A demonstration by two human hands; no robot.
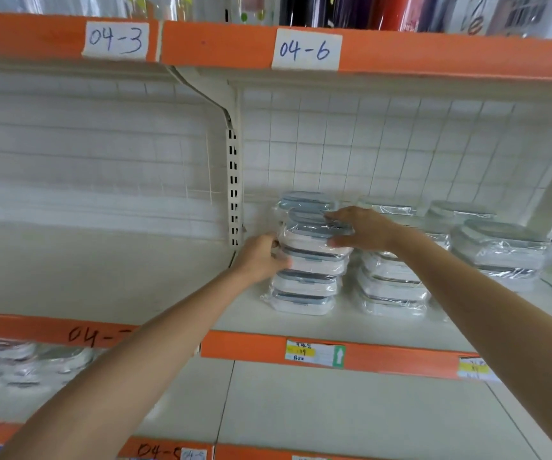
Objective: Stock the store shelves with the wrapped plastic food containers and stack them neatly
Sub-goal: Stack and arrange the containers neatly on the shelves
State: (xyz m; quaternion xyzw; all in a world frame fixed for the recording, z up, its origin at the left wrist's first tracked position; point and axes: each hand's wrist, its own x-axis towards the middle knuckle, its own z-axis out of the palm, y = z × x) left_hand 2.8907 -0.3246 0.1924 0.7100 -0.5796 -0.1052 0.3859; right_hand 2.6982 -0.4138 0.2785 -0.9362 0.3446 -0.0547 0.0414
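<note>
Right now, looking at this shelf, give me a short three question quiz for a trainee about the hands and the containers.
1. True or false: the left hand holds the left side of the tall stack of wrapped containers.
2. Which label is on the orange rail above this bay? A) 04-6 B) 04-9 C) 02-1
3. Fill in: the right hand rests on the ___ container of that stack.

Key
1. True
2. A, the 04-6 label
3. top; its fingers lie over the wrapped lid.
</note>
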